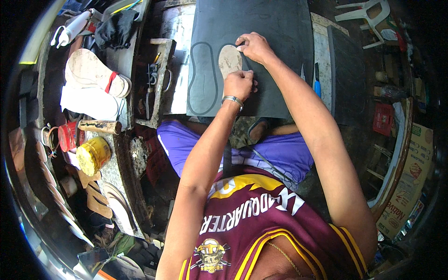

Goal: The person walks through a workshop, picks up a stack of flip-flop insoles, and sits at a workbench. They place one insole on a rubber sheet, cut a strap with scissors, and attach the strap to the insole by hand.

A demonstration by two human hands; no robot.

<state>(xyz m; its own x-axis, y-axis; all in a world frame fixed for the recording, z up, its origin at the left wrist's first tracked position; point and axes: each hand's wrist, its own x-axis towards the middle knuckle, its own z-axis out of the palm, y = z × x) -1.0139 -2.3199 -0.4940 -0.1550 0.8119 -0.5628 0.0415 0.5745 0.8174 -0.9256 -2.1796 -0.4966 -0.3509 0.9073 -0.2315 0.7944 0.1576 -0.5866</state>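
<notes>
A beige sole-shaped template (229, 59) lies on a large dark rubber sheet (280, 28). My left hand (239, 87) is closed over the template's lower part, its curled fingers pressed down at the right side. At the template's upper right edge is my right hand (255, 48), with thumb and fingers pinched together. Anything between those fingertips is too small to make out. Left of the template, a sole outline (203, 77) shows on the sheet. A blue-handled knife (317, 81) rests by the sheet's right edge.
On the left, stacked soles (91, 70) bound with a red band stand near a wooden tool tray (156, 79). A yellow tub (93, 155) and a wooden-handled tool (100, 126) sit below. A white plastic chair (368, 16) is at the far right, above a cardboard box (408, 182).
</notes>
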